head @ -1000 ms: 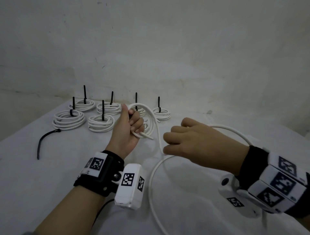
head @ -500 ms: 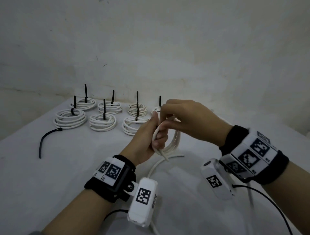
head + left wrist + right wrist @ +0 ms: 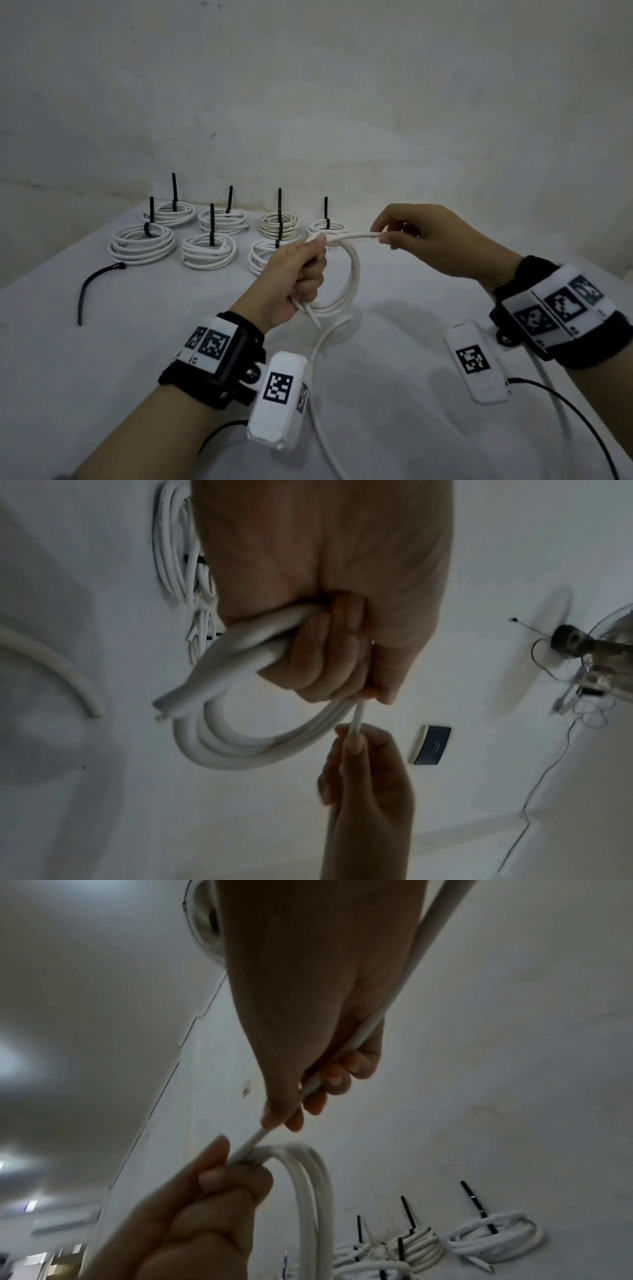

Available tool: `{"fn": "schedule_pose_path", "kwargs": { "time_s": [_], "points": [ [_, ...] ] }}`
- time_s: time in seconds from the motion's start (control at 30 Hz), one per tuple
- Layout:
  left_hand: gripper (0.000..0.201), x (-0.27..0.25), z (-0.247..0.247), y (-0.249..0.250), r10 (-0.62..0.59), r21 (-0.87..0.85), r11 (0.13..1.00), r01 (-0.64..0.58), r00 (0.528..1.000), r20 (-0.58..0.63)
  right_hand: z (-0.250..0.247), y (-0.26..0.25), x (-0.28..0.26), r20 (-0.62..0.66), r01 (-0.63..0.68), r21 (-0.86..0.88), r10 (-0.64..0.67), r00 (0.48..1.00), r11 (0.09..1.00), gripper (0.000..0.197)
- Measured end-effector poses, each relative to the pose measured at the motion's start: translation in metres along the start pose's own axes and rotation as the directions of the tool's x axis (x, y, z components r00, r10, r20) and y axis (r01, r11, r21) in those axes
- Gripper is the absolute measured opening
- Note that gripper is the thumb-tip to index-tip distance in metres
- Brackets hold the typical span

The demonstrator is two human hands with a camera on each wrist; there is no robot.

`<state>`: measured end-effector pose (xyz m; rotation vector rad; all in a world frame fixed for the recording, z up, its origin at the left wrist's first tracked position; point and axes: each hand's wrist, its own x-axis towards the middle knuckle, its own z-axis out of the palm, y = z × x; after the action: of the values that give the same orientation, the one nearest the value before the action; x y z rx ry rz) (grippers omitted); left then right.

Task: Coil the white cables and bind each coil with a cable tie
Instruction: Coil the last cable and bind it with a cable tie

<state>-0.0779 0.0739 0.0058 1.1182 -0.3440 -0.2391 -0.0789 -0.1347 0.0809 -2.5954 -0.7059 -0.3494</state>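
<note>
From the head view, the left hand (image 3: 294, 274) is fisted around a small coil of white cable (image 3: 346, 291) held above the table (image 3: 102, 359), its loops hanging below the fist. The right hand (image 3: 435, 240) sits just right of the coil, its fingers (image 3: 385, 236) pinching the straight run that leaves the coil's top. More cable trails from the coil down across the table toward the viewer. Behind the coil lie 7 bound coils (image 3: 209, 251) with black ties standing up, and 1 loose cable tie (image 3: 92, 287) lies well left. The left wrist view shows fingers (image 3: 325, 656) curled tight over the bundled loops (image 3: 240, 739). The right wrist view shows thumb and fingers (image 3: 325, 1080) pressed on the cable (image 3: 342, 1058), the other fist (image 3: 205, 1204) below.
</note>
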Motion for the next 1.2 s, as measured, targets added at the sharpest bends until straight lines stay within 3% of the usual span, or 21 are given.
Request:
{"fn": "schedule_pose_path", "kwargs": {
  "time_s": [0.13, 0.23, 0.3, 0.37, 0.53, 0.67, 0.8, 0.87, 0.97, 1.07, 1.2],
  "points": [
    [0.036, 0.005, -0.001, -0.003, 0.028, -0.061, 0.997, -0.036, 0.991, -0.132, 0.001, 0.01, -0.012, -0.039, -0.199, 0.282, 0.219, 0.975, 0.938, 0.014],
    [0.035, 0.006, -0.003, -0.004, 0.061, -0.113, 0.99, -0.086, 0.976, -0.208, 0.014, 0.011, -0.02, -0.075, -0.28, 0.564, 0.386, 0.92, 0.777, 0.017],
    [0.036, 0.006, -0.005, -0.004, 0.087, -0.161, 0.979, -0.129, 0.966, -0.243, 0.022, 0.011, -0.024, -0.048, -0.303, 0.649, 0.435, 0.899, 0.698, 0.02],
    [0.037, 0.008, -0.009, -0.002, 0.109, -0.212, 0.962, -0.17, 0.956, -0.272, 0.024, 0.012, -0.029, -0.007, -0.311, 0.65, 0.414, 0.91, 0.693, 0.02],
    [0.036, 0.012, -0.026, 0.008, 0.144, -0.395, 0.882, -0.256, 0.946, -0.29, 0.019, 0.023, -0.039, -0.047, -0.219, 0.392, 0.257, 0.965, 0.894, 0.018],
    [0.037, 0.013, -0.04, 0.014, 0.155, -0.469, 0.833, -0.294, 0.937, -0.313, 0.012, 0.04, -0.048, -0.008, -0.189, 0.312, 0.202, 0.979, 0.931, 0.026],
    [0.037, 0.013, -0.042, 0.014, 0.166, -0.492, 0.814, -0.309, 0.935, -0.313, 0.005, 0.051, -0.052, -0.053, -0.078, -0.116, 0.072, 0.996, 0.99, 0.033],
    [0.037, 0.013, -0.041, 0.014, 0.169, -0.491, 0.814, -0.31, 0.935, -0.311, 0.003, 0.052, -0.052, -0.011, 0.003, -0.373, -0.008, 1.0, 0.928, 0.04],
    [0.038, 0.014, -0.039, 0.013, 0.186, -0.477, 0.821, -0.315, 0.936, -0.299, 0.004, 0.048, -0.05, 0.113, 0.225, -0.641, -0.199, 0.973, 0.734, 0.053],
    [0.04, 0.014, -0.034, 0.011, 0.212, -0.445, 0.835, -0.325, 0.935, -0.285, 0.008, 0.022, -0.048, 0.264, 0.451, -0.66, -0.376, 0.888, 0.601, 0.038],
    [0.036, 0.012, -0.021, 0.007, 0.249, -0.342, 0.884, -0.318, 0.94, -0.232, 0.022, -0.017, -0.047, 0.343, 0.61, -0.592, -0.52, 0.782, 0.527, 0.033]
  ]
}}
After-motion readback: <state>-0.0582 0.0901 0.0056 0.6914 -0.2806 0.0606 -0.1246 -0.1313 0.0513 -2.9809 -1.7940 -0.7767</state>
